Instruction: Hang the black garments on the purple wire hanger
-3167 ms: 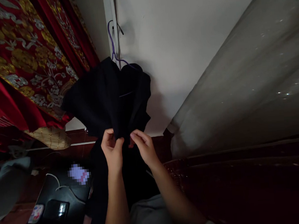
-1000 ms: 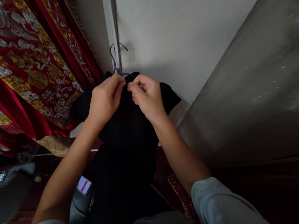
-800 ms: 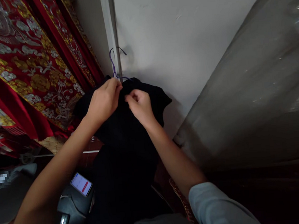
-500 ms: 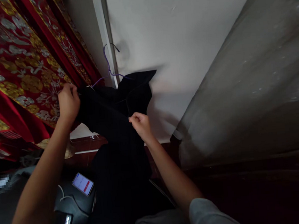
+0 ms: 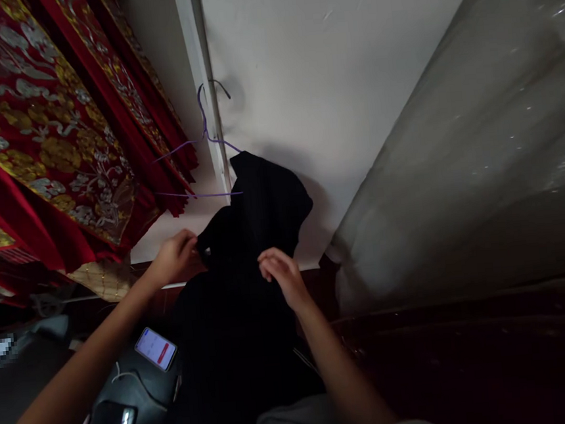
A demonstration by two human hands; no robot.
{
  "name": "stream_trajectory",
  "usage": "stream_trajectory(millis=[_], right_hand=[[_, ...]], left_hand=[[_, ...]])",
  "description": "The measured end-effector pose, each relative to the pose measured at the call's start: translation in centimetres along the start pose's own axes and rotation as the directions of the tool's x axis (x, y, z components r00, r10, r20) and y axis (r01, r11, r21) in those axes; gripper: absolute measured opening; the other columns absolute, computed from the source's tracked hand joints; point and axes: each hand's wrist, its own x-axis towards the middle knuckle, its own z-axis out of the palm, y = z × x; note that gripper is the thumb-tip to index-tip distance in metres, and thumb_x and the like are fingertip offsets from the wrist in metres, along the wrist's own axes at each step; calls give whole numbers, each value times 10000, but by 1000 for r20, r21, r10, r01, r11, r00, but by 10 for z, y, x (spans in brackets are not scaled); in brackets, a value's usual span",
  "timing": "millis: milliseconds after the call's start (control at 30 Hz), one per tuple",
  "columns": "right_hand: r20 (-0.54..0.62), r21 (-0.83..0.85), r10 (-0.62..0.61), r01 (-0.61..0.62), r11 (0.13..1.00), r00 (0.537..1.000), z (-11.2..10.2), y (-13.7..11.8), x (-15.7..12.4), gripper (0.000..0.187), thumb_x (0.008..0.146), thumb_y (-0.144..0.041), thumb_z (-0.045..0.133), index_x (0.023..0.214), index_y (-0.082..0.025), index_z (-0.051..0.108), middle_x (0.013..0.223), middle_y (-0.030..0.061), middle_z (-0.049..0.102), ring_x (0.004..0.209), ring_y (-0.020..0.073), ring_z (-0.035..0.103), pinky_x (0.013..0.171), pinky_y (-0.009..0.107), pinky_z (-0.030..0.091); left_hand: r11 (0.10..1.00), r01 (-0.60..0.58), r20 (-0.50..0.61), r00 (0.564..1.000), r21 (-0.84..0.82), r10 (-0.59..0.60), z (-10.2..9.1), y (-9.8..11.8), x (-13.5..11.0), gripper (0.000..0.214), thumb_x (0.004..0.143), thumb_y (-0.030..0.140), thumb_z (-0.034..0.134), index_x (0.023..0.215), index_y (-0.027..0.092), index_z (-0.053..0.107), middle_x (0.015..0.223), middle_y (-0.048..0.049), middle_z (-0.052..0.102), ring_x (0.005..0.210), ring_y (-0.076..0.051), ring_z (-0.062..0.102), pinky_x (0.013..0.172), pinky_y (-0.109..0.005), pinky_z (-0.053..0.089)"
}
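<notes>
So the black garment [image 5: 271,196] is hanging by one shoulder on the purple hanger [image 5: 206,127], only on the hanger's right-hand side in view; the other arm is bare, and the hook sits over the pale frame [image 5: 195,45]. Left hand [image 5: 187,250] is pinching the garment's loose side, pulled out and down. Right hand [image 5: 275,265] has its fingers curled against the front, but it's black on black in bad light, so I honestly can't tell if it's gripping anything. Judging by the folds, I'd call it soft, floppy, fairly light and not fragile, and likely to slide on that thin wire. Best hold imo is the shoulder seam or collar edge, since lower down it'd just bunch up.
</notes>
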Motion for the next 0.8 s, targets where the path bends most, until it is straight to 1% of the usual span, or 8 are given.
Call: stream_trajectory(millis=[100, 167, 267, 333, 467, 567, 667, 800], right_hand=[[-8, -57, -175, 175, 983, 984, -1, -14, 0, 492, 886, -526, 702, 1272, -243, 588, 1190, 85, 653, 1094, 217, 637, 943, 363, 529], [106, -138, -229, 242, 960, 968, 4, -27, -1, 621, 863, -486, 758, 1391, -259, 521, 1410, 109, 576, 1330, 257, 553, 1160, 435, 432], [274, -175, -197, 250, 952, 941, 19, -44, -6, 741, 840, -449, 802, 1468, -263, 455, 1457, 116, 569, 1365, 278, 553, 1189, 460, 436], [280, -160, -179, 230, 960, 943, 29, -51, -9, 751, 853, -444, 788, 1492, -259, 438, 1480, 117, 562, 1373, 280, 558, 1167, 450, 469], [249, -174, -134, 180, 968, 959, 33, -66, -4, 475, 894, -418, 720, 1310, -212, 617, 1320, 98, 681, 1247, 273, 649, 1057, 407, 539], [342, -312, -77, 190, 931, 936, 22, -85, 11, 196, 911, -350, 640, 963, -175, 711, 908, 53, 742, 880, 229, 716, 787, 340, 581], [374, -394, -202, 352, 849, 905, 10, -107, 37, 125, 832, -203, 603, 872, -188, 721, 827, 27, 729, 806, 202, 694, 769, 320, 567], [198, -403, -445, 486, 776, 873, 12, -115, 96, 450, 786, -153, 585, 1218, -227, 685, 1140, 54, 739, 881, 193, 698, 837, 330, 578]], left_hand=[[931, -164, -133, 983, -326, 126, 2, 42, -2, 258, 1048, 404, 475, 985, 177, 580, 921, -52, 656, 888, -189, 666, 835, -313, 542], [874, -249, -164, 966, -417, 197, 5, 69, -5, 257, 1050, 401, 499, 983, 171, 591, 919, -51, 649, 892, -183, 654, 846, -309, 542], [863, -380, -156, 925, -332, 347, 12, 97, -11, 222, 1067, 343, 486, 1005, 174, 617, 981, -79, 665, 967, -203, 650, 912, -345, 536], [857, -471, -147, 882, -211, 448, 17, 101, -13, 192, 1067, 315, 483, 1069, 183, 622, 1168, -126, 670, 1181, -257, 623, 1055, -423, 494], [833, -479, 21, 864, -278, 504, 33, 79, -14, 372, 1089, 389, 413, 1402, 210, 506, 1493, -141, 559, 1426, -286, 503, 1205, -474, 394], [881, -301, 243, 883, -364, 402, 47, 49, -17, 495, 1103, 521, 288, 1304, 189, 595, 1217, -105, 716, 1115, -260, 686, 977, -389, 557], [936, -319, 382, 854, -150, 353, 49, 22, -19, 558, 1042, 634, 410, 991, 155, 691, 930, -96, 723, 897, -259, 692, 871, -377, 562], [878, -396, 392, 878, 271, 275, 23, -9, -15, 416, 980, 550, 594, 968, 152, 713, 967, -126, 720, 1013, -302, 671, 1098, -521, 441]])
